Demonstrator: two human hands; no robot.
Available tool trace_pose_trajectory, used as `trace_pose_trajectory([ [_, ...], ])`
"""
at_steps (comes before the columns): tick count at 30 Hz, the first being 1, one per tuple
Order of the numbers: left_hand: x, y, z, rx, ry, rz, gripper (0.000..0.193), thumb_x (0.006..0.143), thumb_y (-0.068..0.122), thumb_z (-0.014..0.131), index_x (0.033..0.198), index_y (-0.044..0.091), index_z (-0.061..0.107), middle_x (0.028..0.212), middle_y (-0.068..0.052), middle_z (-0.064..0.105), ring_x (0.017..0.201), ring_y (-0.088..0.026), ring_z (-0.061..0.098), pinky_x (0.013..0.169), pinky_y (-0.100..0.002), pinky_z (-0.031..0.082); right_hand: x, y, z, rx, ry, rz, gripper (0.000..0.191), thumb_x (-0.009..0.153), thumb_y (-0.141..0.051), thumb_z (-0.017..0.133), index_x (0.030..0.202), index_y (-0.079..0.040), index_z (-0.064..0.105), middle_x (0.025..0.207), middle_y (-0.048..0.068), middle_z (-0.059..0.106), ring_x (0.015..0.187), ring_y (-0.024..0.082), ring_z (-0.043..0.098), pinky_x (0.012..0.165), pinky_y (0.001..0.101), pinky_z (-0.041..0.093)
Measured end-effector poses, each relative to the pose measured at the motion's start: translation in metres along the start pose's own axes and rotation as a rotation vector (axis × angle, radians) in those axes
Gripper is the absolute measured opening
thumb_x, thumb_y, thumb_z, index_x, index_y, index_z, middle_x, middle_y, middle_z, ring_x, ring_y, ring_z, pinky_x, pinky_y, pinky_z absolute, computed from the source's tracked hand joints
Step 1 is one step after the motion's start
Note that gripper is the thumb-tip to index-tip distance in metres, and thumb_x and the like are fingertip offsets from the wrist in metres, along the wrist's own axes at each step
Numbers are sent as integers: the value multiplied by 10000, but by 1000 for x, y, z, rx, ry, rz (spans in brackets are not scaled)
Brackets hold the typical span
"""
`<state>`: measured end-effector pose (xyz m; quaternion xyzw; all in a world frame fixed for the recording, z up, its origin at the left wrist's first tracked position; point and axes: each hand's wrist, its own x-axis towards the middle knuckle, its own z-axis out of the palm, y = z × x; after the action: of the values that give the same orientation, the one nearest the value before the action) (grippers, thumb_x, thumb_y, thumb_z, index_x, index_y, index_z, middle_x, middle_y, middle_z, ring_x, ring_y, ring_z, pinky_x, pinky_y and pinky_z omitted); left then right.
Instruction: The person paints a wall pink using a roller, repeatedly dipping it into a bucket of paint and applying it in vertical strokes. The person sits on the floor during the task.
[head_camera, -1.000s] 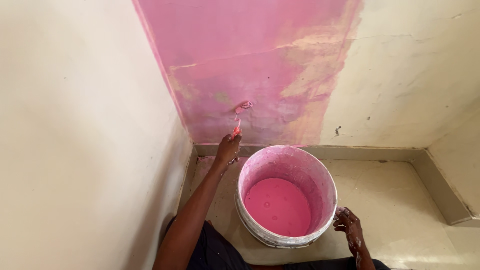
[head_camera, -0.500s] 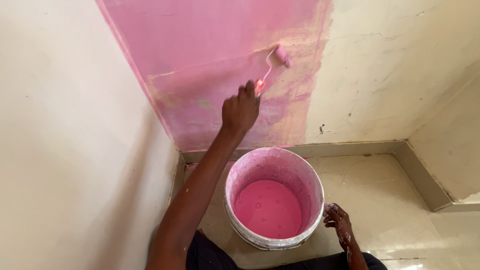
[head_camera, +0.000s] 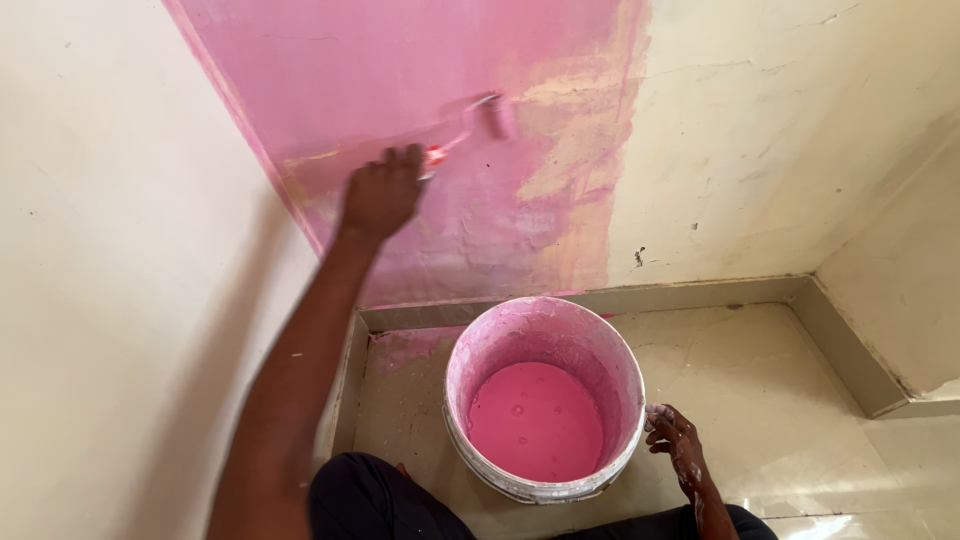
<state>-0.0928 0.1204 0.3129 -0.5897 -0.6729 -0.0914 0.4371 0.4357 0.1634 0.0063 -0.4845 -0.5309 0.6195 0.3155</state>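
Head view: left hand grips a small paint roller, handle slanting up and right, its head pressed on the pink wall. Right hand, fingers curled, touches the near right rim of the paint bucket on the floor.

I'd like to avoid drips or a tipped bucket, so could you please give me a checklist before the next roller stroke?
1. Left hand grips the roller handle: ok.
2. Roller head against the wall: ok.
3. Right hand touches the bucket rim: ok.
4. Bucket upright on the floor, pink paint inside: ok.
5. Paint left on the roller: cannot tell.
6. Bare patch right of the roller covered: not ok.
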Motion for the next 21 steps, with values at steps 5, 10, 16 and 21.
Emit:
trace_pose_trajectory([
  [5, -49, -69, -20, 86, -117, -22, 362, 1054, 384, 549, 1177, 44, 541, 847, -181, 667, 568, -300, 692, 461, -429, 544, 0, -2, 2, 37, -24, -1, 369, 933, -336, 653, 1139, -34, 700, 833, 80, 639, 725, 198, 628, 678, 373, 528],
  [10, -77, -101, -36, 121, -233, -94, 349, 1060, 392, 567, 1138, 54, 521, 842, -174, 668, 607, -331, 703, 516, -466, 556, -2, -6, 5, 24, -13, 14, 373, 935, -348, 635, 1159, -60, 711, 828, 74, 635, 727, 193, 631, 675, 371, 532],
  [16, -58, -82, -34, 124, -180, -48, 347, 988, 359, 568, 1120, 41, 525, 835, -188, 676, 545, -335, 692, 451, -470, 545, -5, -9, 8, 55, -53, -75, 357, 943, -328, 642, 1161, -54, 713, 835, 62, 627, 731, 179, 631, 667, 347, 529],
  [21, -7, -12, -26, -9, -212, -82, 296, 1041, 323, 537, 1089, 31, 529, 825, -192, 678, 554, -318, 695, 442, -463, 547, -8, -9, 7, 53, -38, -68, 347, 945, -316, 642, 1163, -56, 717, 840, 61, 623, 730, 180, 628, 660, 347, 525],
])
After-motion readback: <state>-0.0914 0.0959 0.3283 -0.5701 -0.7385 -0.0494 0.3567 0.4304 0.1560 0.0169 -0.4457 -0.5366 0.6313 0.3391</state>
